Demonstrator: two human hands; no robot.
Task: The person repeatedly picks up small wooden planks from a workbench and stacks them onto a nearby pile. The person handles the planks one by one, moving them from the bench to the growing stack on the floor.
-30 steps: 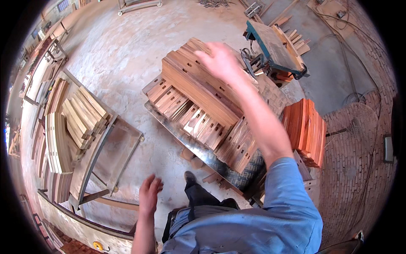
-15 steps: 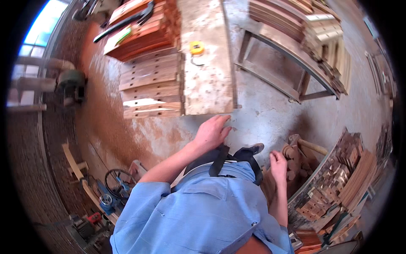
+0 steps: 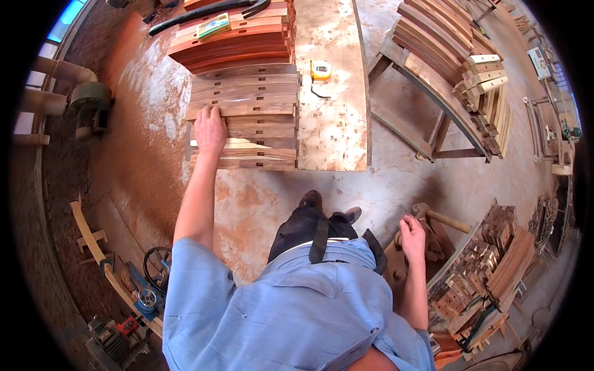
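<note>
My left hand (image 3: pixel 211 131) rests at the left end of a row of brown wooden slats (image 3: pixel 260 105) with small slots cut in them. Its fingers are bent over the edge of one slat, whose end sticks out slightly past the others. Away from the bench, at my right side, hangs my right hand (image 3: pixel 413 239); its fingers are curled together and I see nothing in them. A yellow tape measure (image 3: pixel 320 70) with a dark strap lies on the pale board (image 3: pixel 331 127) beside the slats. Beyond the row, redder slats (image 3: pixel 235 52) are piled higher.
On the red pile lie a black-handled hammer (image 3: pixel 204 13) and a small clear-lidded box (image 3: pixel 213 26). A metal-framed table (image 3: pixel 405 133) to the right carries stacked slats. Cut wood pieces (image 3: pixel 476 266) fill a stand at lower right. A handwheel machine (image 3: pixel 148 297) stands lower left.
My left hand has swung left and forward from in front of the bench onto the slats. The bench sits farther right in view. My right hand stays at my side.
</note>
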